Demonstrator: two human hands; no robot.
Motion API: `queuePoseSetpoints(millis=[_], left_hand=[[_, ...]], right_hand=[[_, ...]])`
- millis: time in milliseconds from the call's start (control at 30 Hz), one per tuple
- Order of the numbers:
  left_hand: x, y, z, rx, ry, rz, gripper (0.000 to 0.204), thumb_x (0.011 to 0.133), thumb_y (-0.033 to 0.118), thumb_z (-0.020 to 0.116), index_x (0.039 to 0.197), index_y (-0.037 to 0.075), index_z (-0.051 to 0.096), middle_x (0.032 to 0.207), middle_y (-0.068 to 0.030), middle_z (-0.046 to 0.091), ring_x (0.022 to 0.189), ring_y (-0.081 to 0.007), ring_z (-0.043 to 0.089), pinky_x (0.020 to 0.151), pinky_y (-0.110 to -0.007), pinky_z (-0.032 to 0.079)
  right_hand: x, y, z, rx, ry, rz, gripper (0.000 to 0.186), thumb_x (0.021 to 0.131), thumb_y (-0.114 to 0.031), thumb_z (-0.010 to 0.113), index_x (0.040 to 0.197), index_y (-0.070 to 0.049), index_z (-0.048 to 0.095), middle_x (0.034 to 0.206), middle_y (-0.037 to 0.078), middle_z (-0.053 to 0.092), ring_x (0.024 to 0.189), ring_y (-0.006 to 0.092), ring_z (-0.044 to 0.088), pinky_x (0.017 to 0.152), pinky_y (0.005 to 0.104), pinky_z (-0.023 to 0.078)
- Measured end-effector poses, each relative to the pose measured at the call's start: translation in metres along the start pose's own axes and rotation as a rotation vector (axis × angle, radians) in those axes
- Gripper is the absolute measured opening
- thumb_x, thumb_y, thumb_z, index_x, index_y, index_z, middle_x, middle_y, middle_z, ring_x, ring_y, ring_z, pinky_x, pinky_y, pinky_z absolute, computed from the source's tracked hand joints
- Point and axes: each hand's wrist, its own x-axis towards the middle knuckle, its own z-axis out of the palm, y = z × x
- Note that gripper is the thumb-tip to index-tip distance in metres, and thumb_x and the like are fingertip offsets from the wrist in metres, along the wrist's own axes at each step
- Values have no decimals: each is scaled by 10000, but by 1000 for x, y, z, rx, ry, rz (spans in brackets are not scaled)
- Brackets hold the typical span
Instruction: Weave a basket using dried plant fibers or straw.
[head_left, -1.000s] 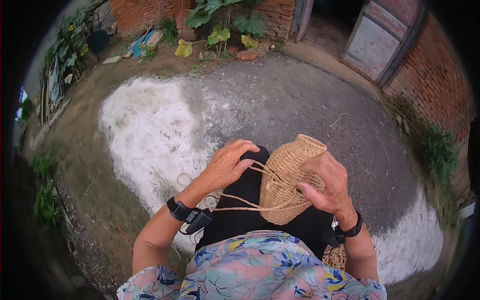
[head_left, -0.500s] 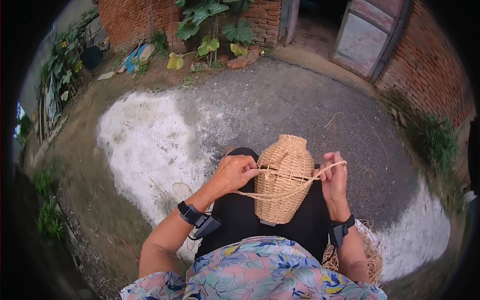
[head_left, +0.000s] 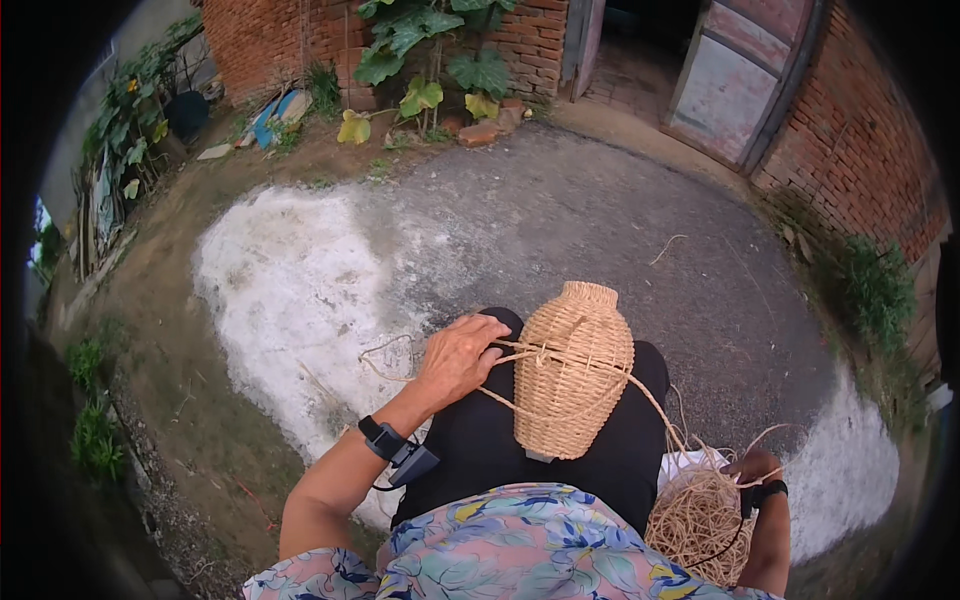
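Left hand (head_left: 458, 357) pinching cord (head_left: 520, 350) at woven vase (head_left: 573, 368); right hand (head_left: 752, 470) grip unclear, mostly hidden.

My loose short-sleeved blouse (head_left: 520, 545) is printed with big flowers in pink, blue, teal and yellow. Below it I wear plain black trousers (head_left: 480, 450). Each wrist carries a black strapped band, the left one (head_left: 385, 440) with a small dark block attached, the right one (head_left: 765, 492) slimmer.
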Motion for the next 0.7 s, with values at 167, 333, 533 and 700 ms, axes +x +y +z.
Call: queuePoseSetpoints(millis=[167,333,533,700], left_hand=[[2,4,22,-143,-130,-9,135,881,149,653,878,16,632,780,-131,648,748,-321,649,666,-412,518],[-2,17,44,-44,-127,23,157,891,156,614,826,20,570,763,-142,584,695,-336,619,594,-432,488],[-13,-11,49,160,-47,-281,164,768,158,597,793,3,550,643,-178,603,592,-391,618,543,-480,492],[-51,-71,-1,357,-225,-583,222,763,94,611,962,-3,615,901,-185,645,811,-340,671,601,-471,527]], right_hand=[[-5,-164,-93,344,-154,-536,278,728,-196,804,906,4,729,704,85,712,575,171,676,485,311,521],[-58,-339,-150,422,683,-1029,366,887,-275,641,1079,36,632,816,129,684,768,206,662,661,353,515],[19,-398,-117,320,304,-1182,305,900,-230,603,1043,39,615,820,108,669,774,192,617,717,357,493],[4,-394,-111,737,148,-1143,148,894,-116,601,969,11,616,766,7,613,682,83,561,604,258,460]])
